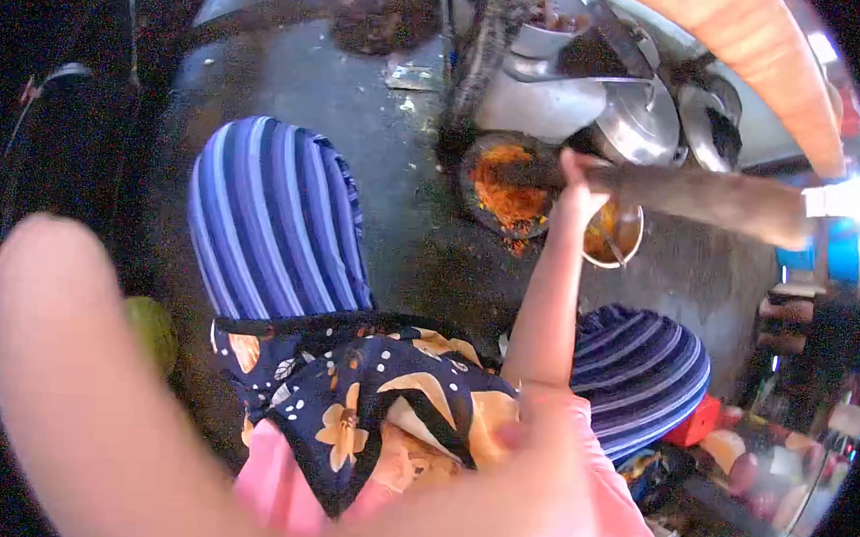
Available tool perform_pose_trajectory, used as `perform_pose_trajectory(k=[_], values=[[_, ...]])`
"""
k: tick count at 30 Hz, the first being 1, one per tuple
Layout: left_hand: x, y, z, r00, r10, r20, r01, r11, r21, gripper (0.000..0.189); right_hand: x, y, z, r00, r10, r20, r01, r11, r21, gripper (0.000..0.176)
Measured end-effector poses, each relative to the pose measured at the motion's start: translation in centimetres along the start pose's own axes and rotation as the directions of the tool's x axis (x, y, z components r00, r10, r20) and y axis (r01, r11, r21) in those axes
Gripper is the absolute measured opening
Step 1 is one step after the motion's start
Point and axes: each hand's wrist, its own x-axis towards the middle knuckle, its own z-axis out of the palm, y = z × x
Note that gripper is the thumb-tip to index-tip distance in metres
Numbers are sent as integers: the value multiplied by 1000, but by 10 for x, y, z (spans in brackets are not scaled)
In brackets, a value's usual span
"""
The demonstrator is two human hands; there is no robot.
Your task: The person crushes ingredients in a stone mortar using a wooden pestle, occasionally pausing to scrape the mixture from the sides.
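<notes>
My right hand [582,191] is closed round a thick wooden pestle [706,197], near its end over a dark round grinding stone [477,205]. Orange-red ground paste [510,187] lies on the stone. Just right of it sits a white-rimmed bowl [638,242] with yellowish-brown contents and a spoon. Very close to the lens, large and blurred, is my left hand [102,397]; its fingers are spread, with nothing visible between them. A skin-coloured shape [752,67], also close to the lens, crosses the top right; which hand it belongs to is unclear.
Metal pots with lids [642,124] stand behind the stone. Striped cloth [272,221] covers my knees, with floral cloth between them. A green round object [152,337] is at the left. Red [696,422] and blue [844,253] items lie at the right.
</notes>
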Motion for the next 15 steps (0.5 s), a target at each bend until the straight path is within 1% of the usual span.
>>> perform_pose_trajectory(k=[1, 2, 3, 4, 5, 6, 7, 8, 10, 12, 13, 14, 15], values=[[-1, 2, 2, 1000, -12, 4, 12, 1000, 0, 29, -7, 34, -15, 998, 55, 40, -57, 997, 46, 31], [-2, 0, 2, 1000, -25, 7, 25, 1000, 2, 29, -14, 44, -24, 992, 104, 73, -110, 991, 81, 31], [-3, -1, 2, 1000, -27, -1, 27, 1000, -1, 29, -13, 38, -19, 992, 98, 85, -105, 991, 81, 31], [-4, -2, 3, 1000, -30, 7, 31, 1000, -8, 29, -15, 34, -20, 998, 55, 19, -56, 995, 85, 31], [-3, -5, 4, 999, -33, 14, 33, 999, -8, 29, -15, 23, -18, 999, 7, -54, -3, 996, 89, 31], [-3, -5, 3, 999, -31, 22, 31, 1000, -1, 29, -11, -8, -9, 996, 24, -89, -20, 999, 43, 31], [-3, -5, 4, 999, -37, 33, 37, 999, 1, 30, 1, -26, -11, 999, -43, -7, 43, 999, -19, 26], [-3, -7, 5, 998, -49, 44, 50, 999, -12, 30, -3, -72, 2, 996, 17, 83, -27, 991, 128, 22], [1, -6, 7, 996, -53, 70, 56, 998, -37, 30, 16, -82, -15, 996, 32, 79, -37, 997, 71, 21], [7, -3, 3, 997, -43, 70, 46, 997, -55, 30, 25, -71, -20, 997, -61, 38, 60, 998, 15, 25], [8, -2, 3, 996, -47, 79, 53, 996, -71, 30, 18, -61, -17, 994, -110, -10, 110, 994, -24, 24], [10, -4, 2, 994, -63, 94, 74, 991, -112, 30, 20, -21, -31, 998, -15, 68, 16, 1000, -10, 29], [10, -7, 1, 990, -80, 117, 99, 981, -167, 30, 18, 24, -41, 998, -56, 26, 61, 971, -233, 37]])
